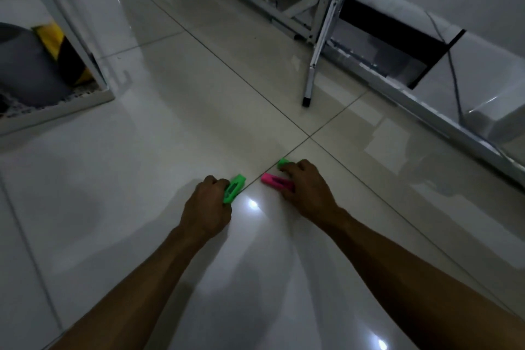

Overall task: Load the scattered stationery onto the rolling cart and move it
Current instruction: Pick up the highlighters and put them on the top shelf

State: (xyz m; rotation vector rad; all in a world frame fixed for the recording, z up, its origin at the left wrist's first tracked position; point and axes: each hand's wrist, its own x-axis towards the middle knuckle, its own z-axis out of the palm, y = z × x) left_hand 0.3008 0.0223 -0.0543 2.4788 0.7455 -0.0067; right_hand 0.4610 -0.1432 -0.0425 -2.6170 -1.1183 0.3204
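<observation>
1. The tiled floor [142, 179] fills the view, glossy and dimly lit, with grout lines crossing just ahead of the hands.
2. A white metal frame leg [312, 65] stands on the tiles well beyond the hands, to the right. At the far left is a white shelf-like unit [56, 105] carrying a grey rounded object; it may be the cart, but I cannot tell.
3. The left hand [207, 207] has its fingers curled round a green highlighter [234, 187], which sits low on or just above the floor beside the grout line.
4. The right hand [304, 187] grips a pink highlighter [274, 181]; a second green piece [283, 163] shows at its fingertips, and whether it is truly held or only touched is unclear.
5. The step in hand looks like gathering stationery off the floor, an early stage of the loading.
6. To do it well:
   - close each grip fully before lifting, since smooth plastic on polished tile would likely skid away;
   - secure the small green piece under the right fingers with the pink one, or take it separately;
   - lift both hands straight up, then carry them to the cart without loosening.
</observation>
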